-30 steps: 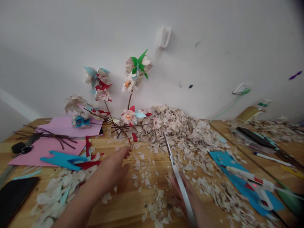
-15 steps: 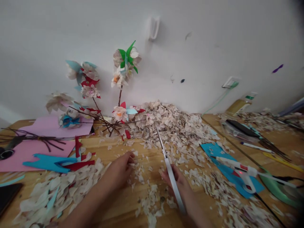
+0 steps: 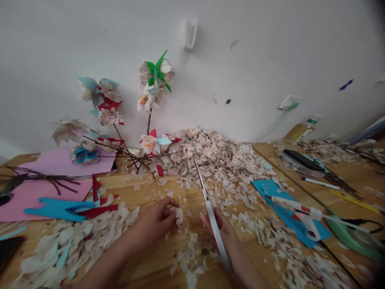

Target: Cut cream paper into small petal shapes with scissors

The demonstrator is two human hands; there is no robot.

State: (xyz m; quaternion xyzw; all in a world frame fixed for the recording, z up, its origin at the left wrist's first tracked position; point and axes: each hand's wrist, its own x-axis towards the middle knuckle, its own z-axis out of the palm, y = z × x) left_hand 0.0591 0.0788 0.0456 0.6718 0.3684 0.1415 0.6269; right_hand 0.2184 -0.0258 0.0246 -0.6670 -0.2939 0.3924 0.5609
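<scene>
My right hand (image 3: 224, 233) is closed around a pair of scissors (image 3: 215, 228) seen edge-on, with pale handles. Their narrow metal blades point away from me, towards the heap of dried petals (image 3: 216, 154) by the wall. To the left, my left hand (image 3: 161, 218) hovers low over the wooden table (image 3: 144, 257), fingers curled. A whitish petal (image 3: 179, 216) shows at its fingertips and appears pinched there. Loose petal scraps (image 3: 191, 257) lie on the wood between my hands. Larger petals (image 3: 99, 237) are spread under and beside my left forearm.
Twigs with petal flowers (image 3: 149, 143) stand against the wall. Pink paper (image 3: 66, 192), a blue cutout (image 3: 57, 208) and bundled twigs (image 3: 45, 176) lie left. Blue paper (image 3: 267, 186), a glue gun (image 3: 300, 212), green tape (image 3: 345, 237) and a bottle (image 3: 302, 130) are right.
My left hand has moved slightly right, and a whitish petal now shows at its fingertips. The scissors stay in my right hand. The whole view has shifted a little.
</scene>
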